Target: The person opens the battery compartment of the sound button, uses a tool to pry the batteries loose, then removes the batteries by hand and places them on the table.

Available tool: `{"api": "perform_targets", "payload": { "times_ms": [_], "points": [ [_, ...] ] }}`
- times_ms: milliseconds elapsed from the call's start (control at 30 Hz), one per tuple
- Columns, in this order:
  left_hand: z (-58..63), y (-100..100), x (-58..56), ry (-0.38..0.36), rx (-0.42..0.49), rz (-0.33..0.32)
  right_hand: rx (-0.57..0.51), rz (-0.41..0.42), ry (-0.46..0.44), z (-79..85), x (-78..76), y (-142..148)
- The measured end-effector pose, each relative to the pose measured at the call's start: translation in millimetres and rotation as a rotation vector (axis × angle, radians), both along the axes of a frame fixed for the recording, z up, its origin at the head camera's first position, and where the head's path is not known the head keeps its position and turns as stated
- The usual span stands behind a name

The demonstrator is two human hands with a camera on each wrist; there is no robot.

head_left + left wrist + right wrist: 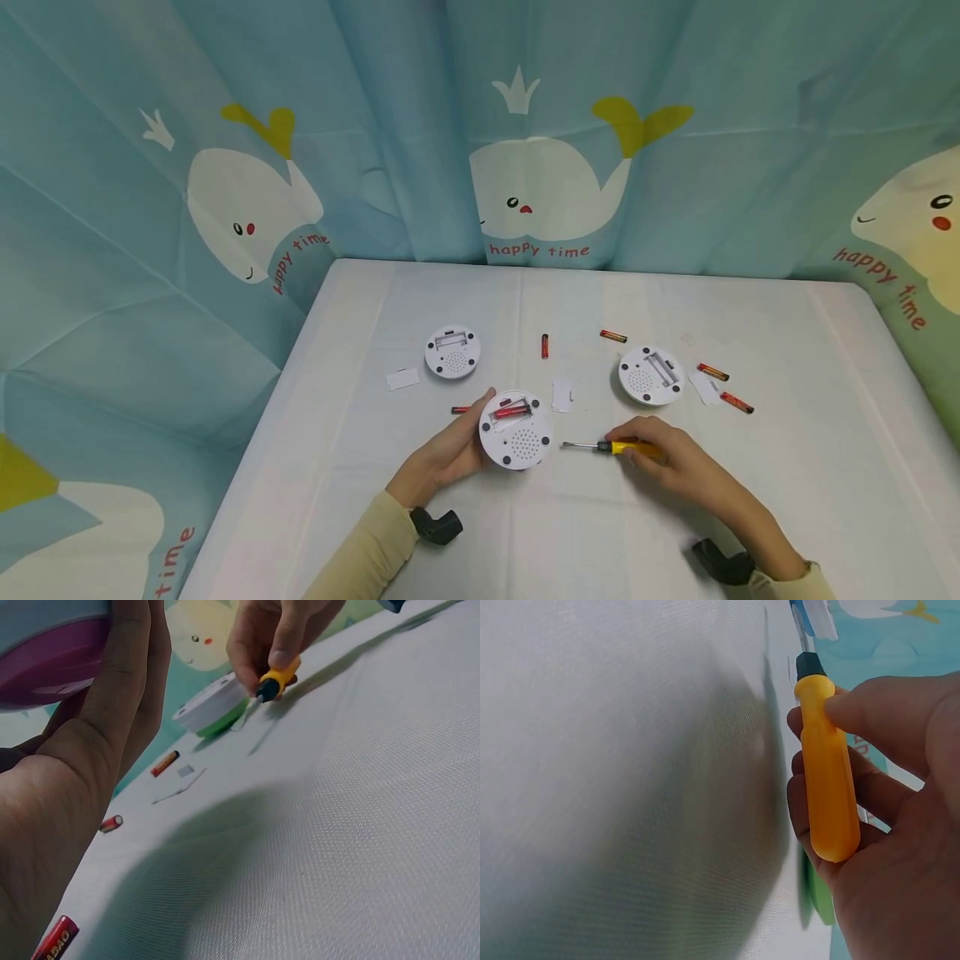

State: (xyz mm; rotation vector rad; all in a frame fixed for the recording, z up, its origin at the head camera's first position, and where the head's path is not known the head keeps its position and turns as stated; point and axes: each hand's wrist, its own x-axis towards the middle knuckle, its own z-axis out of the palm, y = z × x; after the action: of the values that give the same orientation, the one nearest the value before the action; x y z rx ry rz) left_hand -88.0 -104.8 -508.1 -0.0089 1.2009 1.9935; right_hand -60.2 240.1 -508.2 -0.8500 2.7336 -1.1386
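Observation:
My left hand (456,450) holds a round white device (522,446) above the table, its back facing up. Its battery compartment is uncovered, and one red AAA-size battery (513,411) lies in it. A pink-purple underside of this device (56,664) shows in the left wrist view. To the right, my right hand (667,454) grips the yellow handle of a screwdriver (829,780) between thumb and fingers. The screwdriver's metal shaft (579,445) points left toward the device, its tip apart from it. A small white cover (562,396) lies on the table between them.
Two more round devices, one back left (455,365) and one back right (639,381), lie with open compartments. Several red batteries, among them one upright in view (545,347), and white covers (402,378) are scattered about. A whale-print curtain (420,167) borders the white table (360,517).

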Motion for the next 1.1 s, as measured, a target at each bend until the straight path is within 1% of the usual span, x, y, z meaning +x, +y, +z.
{"api": "perform_targets", "payload": {
  "times_ms": [233, 467, 733, 867, 967, 1100],
  "points": [
    [0.4, 0.7, 1.2, -0.007, 0.003, 0.005, 0.036, -0.014, 0.017, -0.2, 1.1, -0.9],
    [-3.5, 1.9, 1.7, -0.003, 0.005, -0.005, 0.079, -0.019, 0.098, -1.4, 2.2, -4.7],
    [-5.7, 4.4, 2.6, 0.004, -0.013, 0.005, 0.143, -0.061, 0.108, -0.3, 4.1, -6.4],
    [-6.5, 6.3, 2.4, -0.003, -0.014, 0.018, 0.168, -0.073, 0.131, -1.4, 4.6, -8.0],
    [-6.5, 8.1, 2.2, -0.009, -0.007, 0.026, 0.17, -0.073, 0.164, -1.4, 5.2, -9.6],
    [-5.9, 10.6, 2.2, 0.009, 0.0, 0.011, 0.143, -0.052, 0.228, -0.4, 5.7, -11.4]
  ]
}}
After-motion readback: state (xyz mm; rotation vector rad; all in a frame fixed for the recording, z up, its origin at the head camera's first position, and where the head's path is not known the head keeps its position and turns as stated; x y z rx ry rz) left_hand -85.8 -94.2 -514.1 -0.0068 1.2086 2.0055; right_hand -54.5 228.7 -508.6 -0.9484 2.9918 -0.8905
